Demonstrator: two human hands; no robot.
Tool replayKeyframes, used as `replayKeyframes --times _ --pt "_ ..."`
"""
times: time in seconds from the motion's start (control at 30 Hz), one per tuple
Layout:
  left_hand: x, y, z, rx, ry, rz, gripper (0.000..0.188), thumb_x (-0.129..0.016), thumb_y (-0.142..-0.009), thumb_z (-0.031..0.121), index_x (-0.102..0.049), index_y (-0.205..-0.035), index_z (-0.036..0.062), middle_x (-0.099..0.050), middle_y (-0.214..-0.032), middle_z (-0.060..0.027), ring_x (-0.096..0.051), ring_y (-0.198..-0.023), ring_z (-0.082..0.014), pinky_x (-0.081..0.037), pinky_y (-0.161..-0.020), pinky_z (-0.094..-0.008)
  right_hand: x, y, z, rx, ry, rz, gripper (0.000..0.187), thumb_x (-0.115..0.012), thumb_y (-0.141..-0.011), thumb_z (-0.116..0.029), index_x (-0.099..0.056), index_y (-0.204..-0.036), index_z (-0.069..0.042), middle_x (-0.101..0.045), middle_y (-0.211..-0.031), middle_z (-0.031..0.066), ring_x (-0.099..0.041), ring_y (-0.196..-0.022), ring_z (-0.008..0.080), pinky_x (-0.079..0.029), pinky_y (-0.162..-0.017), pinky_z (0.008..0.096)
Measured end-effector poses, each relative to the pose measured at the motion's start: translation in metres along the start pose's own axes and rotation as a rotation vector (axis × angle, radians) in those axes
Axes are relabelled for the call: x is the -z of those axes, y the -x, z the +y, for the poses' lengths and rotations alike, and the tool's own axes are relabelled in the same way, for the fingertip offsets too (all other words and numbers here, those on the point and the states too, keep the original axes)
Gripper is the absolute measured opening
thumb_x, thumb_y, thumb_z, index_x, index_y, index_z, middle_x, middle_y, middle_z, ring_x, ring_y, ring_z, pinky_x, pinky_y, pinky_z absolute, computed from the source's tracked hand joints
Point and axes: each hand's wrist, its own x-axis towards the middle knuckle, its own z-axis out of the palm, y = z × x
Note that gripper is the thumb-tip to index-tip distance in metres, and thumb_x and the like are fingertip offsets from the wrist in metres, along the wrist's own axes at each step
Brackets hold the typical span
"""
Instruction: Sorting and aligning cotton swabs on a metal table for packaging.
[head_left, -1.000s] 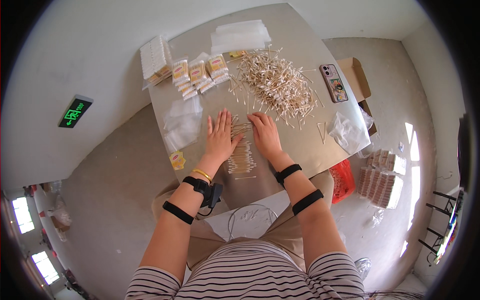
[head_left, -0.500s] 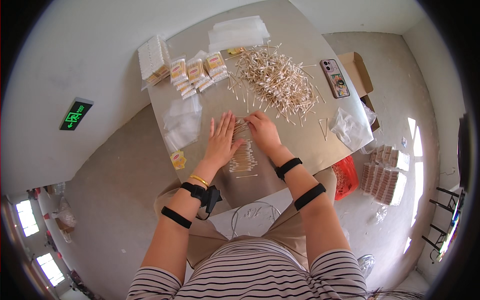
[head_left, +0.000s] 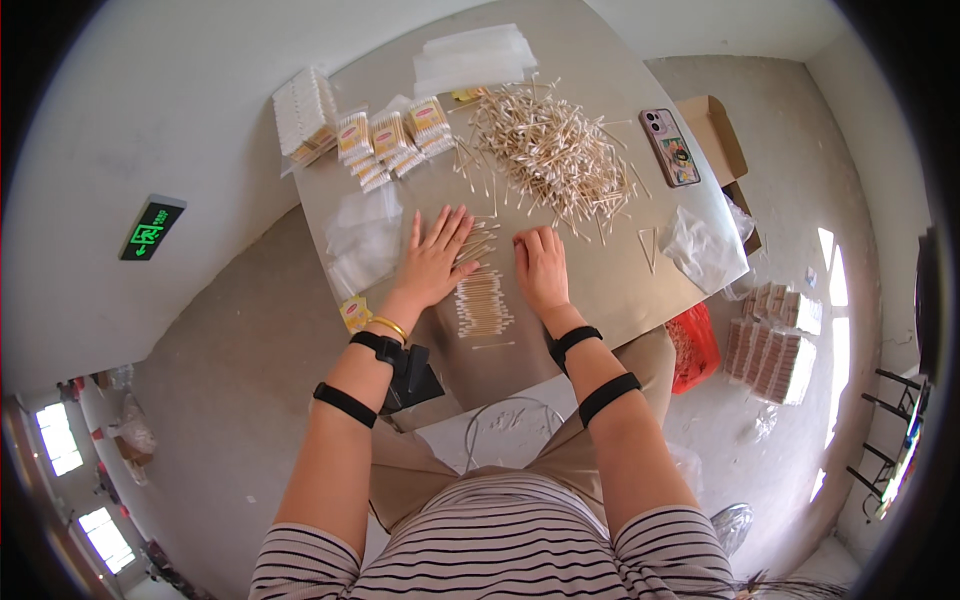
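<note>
My left hand (head_left: 437,262) lies flat on the metal table with its fingers spread, covering the left ends of a few cotton swabs (head_left: 481,240). Just below them runs a neat column of parallel cotton swabs (head_left: 483,305), close to my left thumb. To the right of this column is my right hand (head_left: 543,270), its fingers curled down together; whatever they may hold is hidden. Beyond both hands spreads a big loose heap of cotton swabs (head_left: 560,150). One single swab (head_left: 493,346) rests at the column's near end.
Filled swab packs (head_left: 388,138) and a stack of packs (head_left: 305,112) stand far left. Clear bags lie left (head_left: 362,235) and at the back (head_left: 475,60). A yellow card (head_left: 355,313) is at the left edge. On the right are a phone (head_left: 670,148) and crumpled plastic (head_left: 700,250).
My right hand has drawn back toward me and to the right, away from the upper swabs. My left hand has shifted slightly left and stays spread.
</note>
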Motion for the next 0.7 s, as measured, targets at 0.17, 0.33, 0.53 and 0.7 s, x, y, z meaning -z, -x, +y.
replayKeyframes --times 0.17,0.33,0.53,0.7 --pt "0.005 -0.011 -0.013 -0.103 -0.060 -0.017 0.077 -0.039 -0.098 0.061 -0.026 -0.158 0.0145 -0.022 -0.165 -0.0024 -0.017 -0.152 -0.0223 -0.007 -0.122 -0.0578 0.002 0.001 0.001 0.001 0.021 -0.011 0.008 -0.059 -0.090 -0.010 -0.059 -0.098 -0.008 -0.055 -0.099 0.0101 -0.054 -0.096 0.0306 -0.044 -0.086 0.0431" --pt "0.010 -0.020 -0.015 -0.110 -0.081 -0.028 0.076 -0.038 -0.099 0.059 -0.022 -0.159 0.0146 -0.020 -0.165 -0.0052 -0.016 -0.152 -0.0248 -0.004 -0.122 -0.0577 0.001 0.001 0.001 -0.001 0.042 -0.027 0.008 -0.058 -0.090 -0.010 -0.058 -0.098 -0.009 -0.054 -0.099 0.0103 -0.053 -0.096 0.0303 -0.043 -0.086 0.0432" --pt "0.016 -0.027 -0.009 -0.143 -0.060 -0.039 0.080 -0.037 -0.098 0.061 -0.022 -0.158 0.0103 -0.020 -0.165 -0.0051 -0.016 -0.153 -0.0232 -0.002 -0.123 -0.0568 0.001 0.001 0.001 -0.005 0.071 -0.030 0.009 -0.059 -0.089 -0.010 -0.059 -0.098 -0.009 -0.055 -0.098 0.0094 -0.053 -0.096 0.0300 -0.043 -0.086 0.0422" --pt "0.014 -0.021 -0.002 -0.137 -0.107 -0.131 0.085 -0.036 -0.097 0.064 -0.020 -0.158 0.0067 -0.019 -0.166 -0.0064 -0.016 -0.153 -0.0229 -0.003 -0.123 -0.0556 -0.002 0.001 0.000 0.019 0.095 -0.022 0.010 -0.060 -0.088 -0.010 -0.059 -0.098 -0.009 -0.055 -0.098 0.0089 -0.053 -0.096 0.0298 -0.043 -0.085 0.0417"
